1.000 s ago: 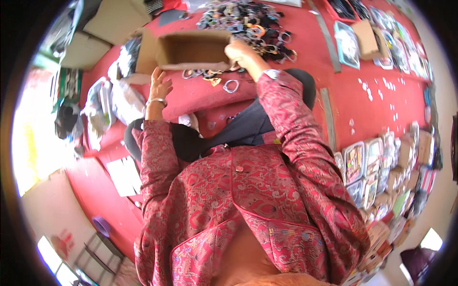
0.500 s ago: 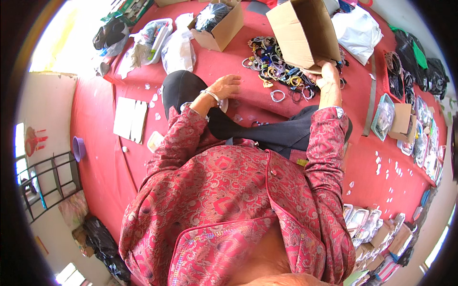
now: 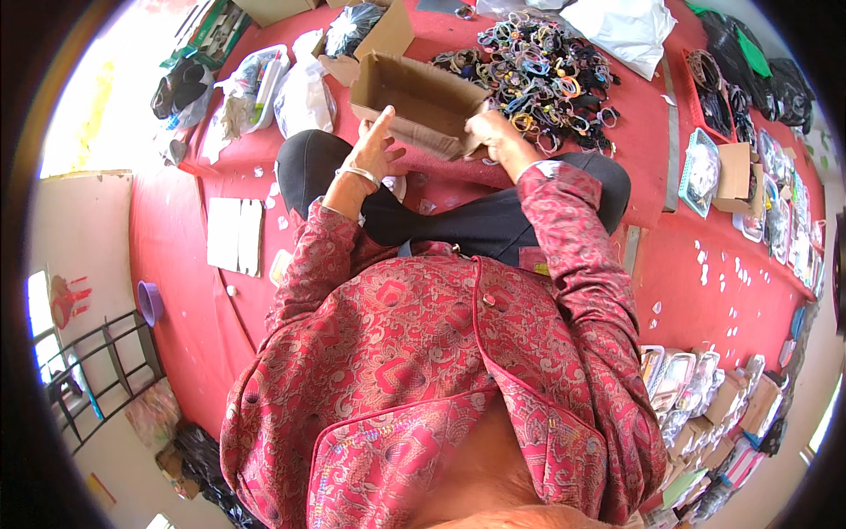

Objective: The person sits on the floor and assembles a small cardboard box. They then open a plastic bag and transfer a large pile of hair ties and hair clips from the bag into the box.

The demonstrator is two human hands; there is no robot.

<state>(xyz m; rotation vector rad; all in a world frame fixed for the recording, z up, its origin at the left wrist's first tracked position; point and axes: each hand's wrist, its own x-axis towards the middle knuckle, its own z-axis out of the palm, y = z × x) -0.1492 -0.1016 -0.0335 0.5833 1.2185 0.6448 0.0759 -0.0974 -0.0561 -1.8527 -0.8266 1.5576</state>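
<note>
Box, position: open-topped cardboard box (image 3: 423, 137) in front of the seated person's crossed legs, just left of the heap of looped bands (image 3: 560, 84). Lifted or resting on the red floor covering (image 3: 176, 229): cannot tell.
Box, attitude: mouth turned up and toward the person; visible inner walls are bare card.
Right grip: hand (image 3: 495, 137) closed over the box's right end, pinching the card near its corner. Exact finger placement inside the wall hidden.
Left grip: hand (image 3: 374, 154) at the near left wall, fingers spread, one pointing up in front of the card. Contact cannot be confirmed from this view.
Weight (judged): light, with little seen inside to load it; one hand could probably carry it.
Stiffness (judged): panels firm when held flat, but the upper edges should flex, and a single-wall pinch may bow the side or let the box swing.
Surface (judged): dry, matt card, low slip. Not fragile; creasing or tearing at a corner is the likelier damage.
Best hold (judged): opposite short ends, thumbs outside and fingers over the rim, or one palm under the base. Corners are stiffer than mid-wall.
Clearance: heap lies close by the right grip; loose loops could snag on the card edge.
</note>
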